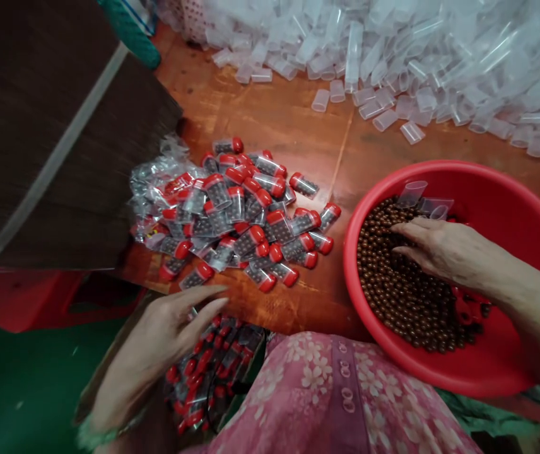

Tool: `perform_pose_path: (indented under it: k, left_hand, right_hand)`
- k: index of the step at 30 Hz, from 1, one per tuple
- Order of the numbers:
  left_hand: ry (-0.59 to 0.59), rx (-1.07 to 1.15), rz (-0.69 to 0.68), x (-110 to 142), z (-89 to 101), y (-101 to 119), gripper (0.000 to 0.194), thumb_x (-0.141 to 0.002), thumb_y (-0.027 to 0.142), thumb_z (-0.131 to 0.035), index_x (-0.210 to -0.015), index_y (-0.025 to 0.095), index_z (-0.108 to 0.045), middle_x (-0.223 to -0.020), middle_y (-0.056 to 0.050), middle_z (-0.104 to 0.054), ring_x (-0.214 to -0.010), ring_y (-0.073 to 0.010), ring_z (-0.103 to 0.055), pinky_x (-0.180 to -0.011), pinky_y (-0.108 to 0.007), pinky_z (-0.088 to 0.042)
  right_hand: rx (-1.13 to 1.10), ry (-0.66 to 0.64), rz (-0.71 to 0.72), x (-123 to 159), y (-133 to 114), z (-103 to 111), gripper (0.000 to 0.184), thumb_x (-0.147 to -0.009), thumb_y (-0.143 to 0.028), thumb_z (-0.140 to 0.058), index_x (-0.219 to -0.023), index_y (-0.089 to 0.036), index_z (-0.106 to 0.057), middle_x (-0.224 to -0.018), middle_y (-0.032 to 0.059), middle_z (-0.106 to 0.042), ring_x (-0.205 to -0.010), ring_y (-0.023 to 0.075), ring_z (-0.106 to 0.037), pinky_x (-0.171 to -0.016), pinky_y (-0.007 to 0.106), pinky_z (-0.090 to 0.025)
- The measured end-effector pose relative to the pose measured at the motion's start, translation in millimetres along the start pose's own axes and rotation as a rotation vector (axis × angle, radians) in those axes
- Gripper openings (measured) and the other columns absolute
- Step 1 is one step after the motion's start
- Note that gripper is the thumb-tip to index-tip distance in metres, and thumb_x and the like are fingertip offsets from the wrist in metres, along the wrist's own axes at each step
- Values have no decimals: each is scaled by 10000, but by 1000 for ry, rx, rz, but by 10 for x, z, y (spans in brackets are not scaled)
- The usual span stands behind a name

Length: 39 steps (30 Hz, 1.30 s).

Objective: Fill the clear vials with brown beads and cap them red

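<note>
My left hand (173, 328) hangs over a box of filled tubes (204, 378), its fingers stretched out and apart with nothing visibly in them. Just beyond it on the table lies a heap of clear tubes with red caps (255, 227), filled with dark balls. My right hand (433, 246) reaches into a red basin (535, 252), fingertips at the surface of small brown balls (388, 296) and thumb apart from the fingers. Beside that hand, empty clear tubes (412, 192) lean on the balls. Red caps (469, 306) lie under my right wrist.
A large pile of empty clear tubes (393, 69) spreads over the far side of the wooden table (279, 94). Crumpled clear plastic bags (161, 183) lie left of the filled tubes. A dark carton (62, 126) with a pale strap stands at left, above a red stool (24, 302).
</note>
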<state>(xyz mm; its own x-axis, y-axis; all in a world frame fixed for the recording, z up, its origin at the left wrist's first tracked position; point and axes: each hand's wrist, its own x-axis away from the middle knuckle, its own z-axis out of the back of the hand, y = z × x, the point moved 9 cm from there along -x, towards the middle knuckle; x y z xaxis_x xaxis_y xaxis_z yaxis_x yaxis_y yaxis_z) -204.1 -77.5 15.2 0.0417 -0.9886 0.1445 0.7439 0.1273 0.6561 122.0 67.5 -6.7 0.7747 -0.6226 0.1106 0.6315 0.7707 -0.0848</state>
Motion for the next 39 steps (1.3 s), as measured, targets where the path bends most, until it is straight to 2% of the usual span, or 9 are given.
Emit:
perform_pose_path:
  k: [4, 9, 13, 17, 22, 29, 32, 36, 39]
  left_hand:
    - [2, -110, -383, -499, -523, 710, 213, -971, 256, -572, -1106, 167, -711, -1094, -102, -762, -975, -226, -720, -890, -374, -597]
    - [65, -357, -530, -1126, -1020, 1111, 274, -955, 126, -525, -1204, 88, -633, -1214, -184, -685, -1147, -289, -633, -1017, -484, -538]
    - [132, -213, -669, -1168, -963, 1385, 229, -984, 136, -486, -1154, 114, -638, -1174, -151, -715, -1110, -252, -657, -1013, -452, -550]
    - [172, 1, -744, -1143, -803, 1664, 202, -992, 140, -493, -1121, 142, -649, -1102, -102, -746, -1070, -210, -692, -989, -400, -570]
    - [70, 52, -850, -1182, -1075, 2052, 165, -986, 131, -520, -1085, 103, -650, -1060, -116, -748, -1007, -204, -694, -932, -361, -582]
    - [-210, -191, -749, -1349, -1652, 2117, 151, -998, 151, -488, -1021, 124, -635, -1097, -142, -706, -1080, -264, -647, -954, -427, -561]
    - [-274, -249, -727, -1354, -1700, 2096, 170, -1009, 171, -470, -1039, 124, -631, -1121, -141, -696, -1096, -268, -639, -977, -437, -550]
    - [-274, -232, -714, -1347, -1686, 2079, 198, -1015, 171, -455, -1045, 113, -642, -1132, -149, -701, -1104, -279, -646, -977, -448, -554]
    - [-222, -165, -714, -1353, -1646, 2069, 195, -1010, 176, -473, -1073, 109, -645, -1150, -149, -711, -1109, -285, -658, -975, -452, -561]
  right_hand:
    - [-2, 50, 27, -14, -108, 9, 265, -995, -296, -510, -1153, -147, -663, -1045, 131, -753, -824, 252, -730, -683, 357, -540]
    - [-83, 76, -53, 183, 46, 135, 293, -1015, -334, -491, -1202, -166, -641, -1064, 129, -745, -872, 270, -738, -733, 394, -572]
    - [-140, 169, -231, 475, 392, 387, 277, -1006, -350, -509, -1209, -216, -640, -1072, 121, -758, -910, 296, -740, -789, 428, -582]
    - [-85, 36, -357, 589, 622, 245, 263, -991, -279, -503, -1171, -178, -667, -1048, 129, -761, -912, 288, -737, -789, 406, -565]
    - [52, -76, -432, 424, 752, 95, 289, -998, -303, -489, -1147, -134, -671, -1002, 135, -718, -861, 244, -705, -728, 337, -512]
    - [-58, -264, -457, 74, 691, -123, 236, -942, -265, -597, -1084, -107, -700, -1099, 178, -673, -1026, 296, -686, -811, 363, -537]
    - [-87, -275, -458, 45, 698, -215, 197, -875, -207, -662, -1030, -95, -709, -1053, 179, -678, -963, 298, -700, -760, 355, -539]
    - [-156, -242, -424, 77, 790, -253, 194, -911, -241, -639, -1032, -123, -733, -1054, 140, -706, -937, 245, -700, -802, 326, -529]
    - [-371, -57, -427, 120, 877, -118, 212, -896, -317, -682, -1033, -186, -774, -1002, 77, -751, -930, 231, -690, -841, 338, -521]
